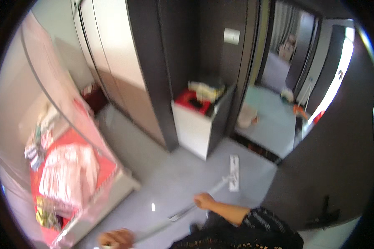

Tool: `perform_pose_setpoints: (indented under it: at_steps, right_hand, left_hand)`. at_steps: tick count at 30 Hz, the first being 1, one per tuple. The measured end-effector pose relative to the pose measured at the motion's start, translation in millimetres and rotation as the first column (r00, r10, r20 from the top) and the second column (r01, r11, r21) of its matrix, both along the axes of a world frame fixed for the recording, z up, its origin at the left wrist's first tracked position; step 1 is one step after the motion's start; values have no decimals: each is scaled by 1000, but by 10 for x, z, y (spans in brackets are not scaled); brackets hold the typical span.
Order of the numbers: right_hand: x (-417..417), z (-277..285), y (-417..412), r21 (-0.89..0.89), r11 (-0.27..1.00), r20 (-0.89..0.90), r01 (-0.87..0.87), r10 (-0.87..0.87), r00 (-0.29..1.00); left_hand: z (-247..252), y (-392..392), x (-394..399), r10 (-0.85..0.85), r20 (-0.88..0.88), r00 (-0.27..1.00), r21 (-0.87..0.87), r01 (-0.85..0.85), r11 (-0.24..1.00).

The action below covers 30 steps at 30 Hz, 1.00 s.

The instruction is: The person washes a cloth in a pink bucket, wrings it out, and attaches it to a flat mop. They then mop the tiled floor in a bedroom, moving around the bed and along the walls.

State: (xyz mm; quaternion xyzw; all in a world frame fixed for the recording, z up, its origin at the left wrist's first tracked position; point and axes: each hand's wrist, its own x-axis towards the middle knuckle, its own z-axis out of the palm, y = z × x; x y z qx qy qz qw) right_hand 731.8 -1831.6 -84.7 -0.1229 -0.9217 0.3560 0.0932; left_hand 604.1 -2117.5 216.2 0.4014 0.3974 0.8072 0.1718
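Observation:
A flat mop's pale handle (181, 214) runs slantwise across the lower middle of the view, with a grey and white section partway along. At the bottom edge my left hand (117, 238) is wrapped around its upper end. Farther down the shaft my right hand (204, 200) grips it, below a dark patterned sleeve. The white rectangular mop head (234, 172) lies on the glossy grey tile floor (177, 174), well beyond my right hand. Slight blur softens both hands and the pole.
At left stands a bed frame (112, 196) under a pink net (46, 40), with pink bedding (70, 174). A wardrobe (118, 71) and a low white cabinet (191, 130) bearing items stand ahead. Right of these are a doorway threshold (255, 148) and a dark door (327, 155).

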Motion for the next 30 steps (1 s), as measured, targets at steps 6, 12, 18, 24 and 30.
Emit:
perform_pose_setpoints:
  at_steps: [6, 12, 18, 24, 30]
  right_hand:
    - [-489, 811, -1580, -139, 910, -127, -391, 376, 918]
    - [-715, 1242, -1896, -295, 710, -267, -640, 581, 768]
    - [-234, 1173, -1364, -275, 809, -254, -519, 459, 851]
    - [364, 568, -676, -235, 877, -22, -419, 426, 904]
    - [661, 23, -824, -98, 889, 219, -447, 457, 862]
  left_hand:
    - [69, -624, 269, 365, 83, 927, -64, -360, 931]
    - [400, -717, 675, 673, -54, 738, -187, -669, 719]
    - [1197, -1035, 821, 706, -226, 671, -102, -737, 668]
    - [622, -1017, 909, 472, 120, 874, -125, -458, 880]
    - [-153, -1524, 1117, 393, 334, 857, -103, -381, 919]
